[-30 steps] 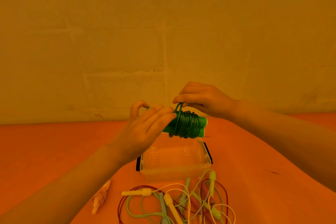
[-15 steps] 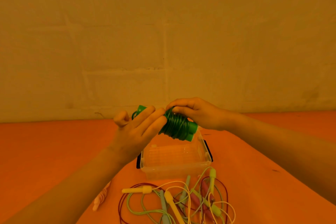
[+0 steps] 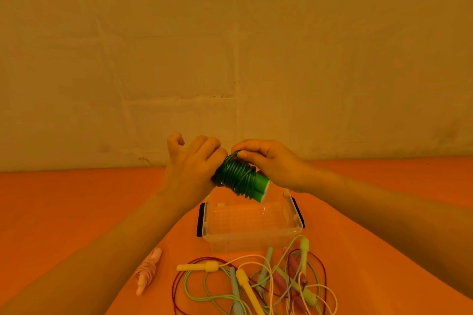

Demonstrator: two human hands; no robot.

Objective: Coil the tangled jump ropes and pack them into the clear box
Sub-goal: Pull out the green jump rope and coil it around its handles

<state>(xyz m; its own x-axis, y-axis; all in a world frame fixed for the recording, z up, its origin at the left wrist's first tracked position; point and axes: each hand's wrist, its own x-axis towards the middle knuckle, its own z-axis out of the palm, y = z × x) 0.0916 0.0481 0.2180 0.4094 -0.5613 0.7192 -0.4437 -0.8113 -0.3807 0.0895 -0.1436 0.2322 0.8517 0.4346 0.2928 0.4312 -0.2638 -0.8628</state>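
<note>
The green jump rope [image 3: 239, 178], wound round its paired handles, is gripped by the left hand [image 3: 190, 171] above the clear box [image 3: 252, 230]. Its last loop is apparently being tucked, pinched by the right hand [image 3: 268, 163]. Next, lowering into the box is required.

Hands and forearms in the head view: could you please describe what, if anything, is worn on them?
Nothing is worn that shows: the left hand and right hand are bare, without gloves, rings or watch visible, and both forearms are unsleeved up to the frame edge.
</note>
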